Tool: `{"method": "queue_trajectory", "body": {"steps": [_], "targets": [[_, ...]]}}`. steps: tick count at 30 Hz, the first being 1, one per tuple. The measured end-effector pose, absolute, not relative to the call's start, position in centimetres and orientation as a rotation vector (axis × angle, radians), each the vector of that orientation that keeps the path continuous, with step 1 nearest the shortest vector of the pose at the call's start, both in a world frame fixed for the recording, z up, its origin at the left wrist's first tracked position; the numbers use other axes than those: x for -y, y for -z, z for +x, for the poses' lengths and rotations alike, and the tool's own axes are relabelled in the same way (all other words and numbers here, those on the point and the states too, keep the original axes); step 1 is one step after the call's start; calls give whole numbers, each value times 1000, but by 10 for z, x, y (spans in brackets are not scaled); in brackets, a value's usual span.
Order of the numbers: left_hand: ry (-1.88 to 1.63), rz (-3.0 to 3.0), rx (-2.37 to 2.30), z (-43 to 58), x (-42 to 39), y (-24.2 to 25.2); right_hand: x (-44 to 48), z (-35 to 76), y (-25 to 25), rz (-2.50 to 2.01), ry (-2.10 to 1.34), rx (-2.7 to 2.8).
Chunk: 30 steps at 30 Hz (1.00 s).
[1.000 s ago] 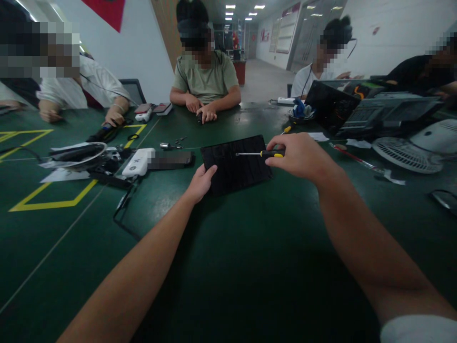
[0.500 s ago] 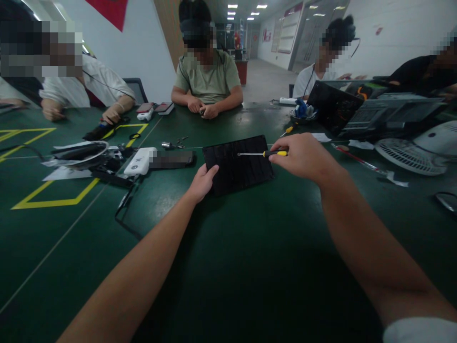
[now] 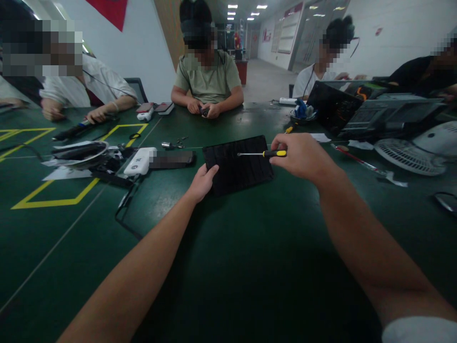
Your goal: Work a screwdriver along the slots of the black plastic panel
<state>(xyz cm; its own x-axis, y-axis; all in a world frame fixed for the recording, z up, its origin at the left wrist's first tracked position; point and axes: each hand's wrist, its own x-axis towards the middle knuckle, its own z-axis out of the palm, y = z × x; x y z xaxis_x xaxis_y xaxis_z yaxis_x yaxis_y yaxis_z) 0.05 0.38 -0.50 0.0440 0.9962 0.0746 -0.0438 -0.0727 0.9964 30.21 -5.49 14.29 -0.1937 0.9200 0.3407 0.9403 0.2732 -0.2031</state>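
Stretched forward with the left hand (image 3: 203, 183), clasping the left edge of a black panel (image 3: 243, 176) on or just above the green table (image 3: 228, 247), thumb uppermost. Angled in with the right hand (image 3: 298, 155), palm down, pinching a screwdriver (image 3: 274, 154) by the handle, aimed leftward across the panel.

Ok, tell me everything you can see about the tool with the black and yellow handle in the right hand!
The screwdriver-like tool with the black-and-yellow handle has a thin, straight, silvery metal-looking shaft; the handle looks like plastic. Its tip is too small to make out. It points to the picture's left, nearly level, over the flat, black, rectangular panel; I can't tell if they touch. The bare right hand holds it by the handle.
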Motion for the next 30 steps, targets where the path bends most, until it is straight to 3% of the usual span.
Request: {"method": "queue_trajectory", "body": {"steps": [30], "targets": [[-1241,1274,-1113,1,-1,0,59,310,-157,-1588,143,2165]]}}
